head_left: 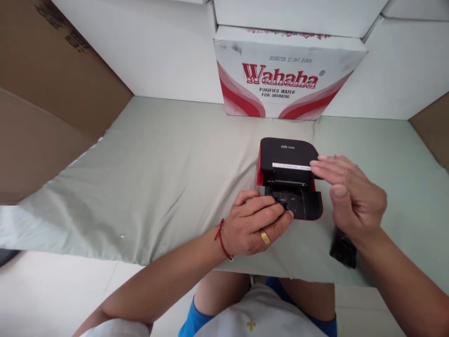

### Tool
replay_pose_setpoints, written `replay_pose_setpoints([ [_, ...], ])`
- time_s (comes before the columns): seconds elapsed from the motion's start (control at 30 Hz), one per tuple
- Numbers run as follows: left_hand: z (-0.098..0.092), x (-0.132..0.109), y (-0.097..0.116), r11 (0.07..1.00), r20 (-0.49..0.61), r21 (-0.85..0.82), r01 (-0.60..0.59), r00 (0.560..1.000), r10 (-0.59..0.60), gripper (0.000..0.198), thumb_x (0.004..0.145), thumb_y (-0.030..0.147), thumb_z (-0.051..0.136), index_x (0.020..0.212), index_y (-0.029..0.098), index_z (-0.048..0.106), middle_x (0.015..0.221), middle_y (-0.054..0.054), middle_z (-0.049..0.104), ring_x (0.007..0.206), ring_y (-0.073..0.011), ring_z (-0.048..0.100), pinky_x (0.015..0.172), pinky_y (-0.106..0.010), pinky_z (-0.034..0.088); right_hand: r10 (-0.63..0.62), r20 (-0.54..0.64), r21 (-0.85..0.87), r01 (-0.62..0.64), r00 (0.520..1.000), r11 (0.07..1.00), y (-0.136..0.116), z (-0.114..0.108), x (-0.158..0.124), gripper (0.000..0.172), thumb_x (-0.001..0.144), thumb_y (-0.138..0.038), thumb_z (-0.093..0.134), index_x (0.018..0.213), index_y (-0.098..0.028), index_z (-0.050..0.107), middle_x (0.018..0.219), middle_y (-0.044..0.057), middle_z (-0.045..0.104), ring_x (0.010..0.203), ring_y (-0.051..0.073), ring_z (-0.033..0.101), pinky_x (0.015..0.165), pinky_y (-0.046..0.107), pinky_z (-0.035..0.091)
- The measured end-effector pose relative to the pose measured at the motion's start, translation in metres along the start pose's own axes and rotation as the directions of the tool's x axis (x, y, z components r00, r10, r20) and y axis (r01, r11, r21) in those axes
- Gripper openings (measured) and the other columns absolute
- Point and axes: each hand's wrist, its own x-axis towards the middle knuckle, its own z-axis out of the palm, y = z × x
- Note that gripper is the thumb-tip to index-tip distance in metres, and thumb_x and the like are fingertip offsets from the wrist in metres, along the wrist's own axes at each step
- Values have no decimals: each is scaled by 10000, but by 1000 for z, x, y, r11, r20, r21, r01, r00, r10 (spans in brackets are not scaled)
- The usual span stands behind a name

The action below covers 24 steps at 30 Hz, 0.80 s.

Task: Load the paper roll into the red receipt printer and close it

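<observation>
A small black and red device (pixel 287 159), like a compact printer, sits on a pale green cloth (pixel 168 178). Its front flap (pixel 301 206) hangs open toward me. My left hand (pixel 254 224), with a gold ring and a red wrist string, rests curled against the device's front left corner, fingers on the open flap. My right hand (pixel 347 196) hovers at the device's right side with fingers stretched out and apart, fingertips touching the lid's edge near a white strip. A small black object (pixel 343 250) lies on the cloth under my right wrist, partly hidden.
A white and red Wahaha water carton (pixel 284 75) stands right behind the device. White boxes (pixel 147 47) line the back; brown cardboard (pixel 45 84) rises on the left and far right. The cloth's front edge lies just above my knees.
</observation>
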Motion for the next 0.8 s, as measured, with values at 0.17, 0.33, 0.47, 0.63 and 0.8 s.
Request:
replay_pose_setpoints([
  [0.17, -2, -6, -8, 996, -13, -75, 54, 998, -55, 323, 1054, 317, 646, 1363, 289, 733, 992, -13, 860, 950, -200, 772, 953, -384, 559, -7, 6, 46, 7, 1000, 999, 8, 10, -20, 374, 1146, -299, 504, 1252, -307, 862, 1270, 60, 878, 1293, 301, 809, 1234, 629, 571],
  [0.33, -4, -15, -28, 812, -55, -383, 440, 867, -495, 568, 1098, 615, 550, 1596, 352, 617, 1250, -86, 869, 1221, -314, 809, 1163, -535, 520, -20, -64, 117, 28, 998, 993, 4, 16, -19, 370, 1117, -195, 536, 1257, -291, 865, 1225, 73, 886, 1260, 290, 824, 1122, 558, 660],
  [0.47, -4, -13, -36, 627, 5, -468, 622, 712, -702, 542, 1114, 670, 502, 1437, 322, 763, 1049, -59, 903, 1208, -312, 822, 1367, -584, 331, -23, -53, 128, 29, 998, 991, 4, 16, -18, 383, 1095, -142, 553, 1288, -286, 851, 1235, 74, 884, 1262, 289, 823, 1093, 546, 673],
  [0.63, -5, -12, -38, 671, 66, -406, 620, 753, -655, 323, 1104, 496, 613, 1310, 330, 800, 1086, -21, 907, 1132, -260, 837, 1399, -557, 277, -22, -42, 104, 26, 999, 994, 3, 16, -18, 370, 1090, -135, 558, 1262, -288, 848, 1221, 62, 888, 1243, 283, 827, 1117, 547, 650],
  [0.8, 1, -22, -42, 516, 120, -603, 608, 709, -695, 415, 955, 390, 833, 1350, 326, 724, 1177, -43, 867, 1251, -265, 787, 1352, -519, 384, -84, -22, 79, 86, 996, 993, -3, 18, -23, 369, 1147, -301, 501, 1379, -269, 785, 1317, 107, 855, 1282, 311, 768, 1158, 603, 586],
])
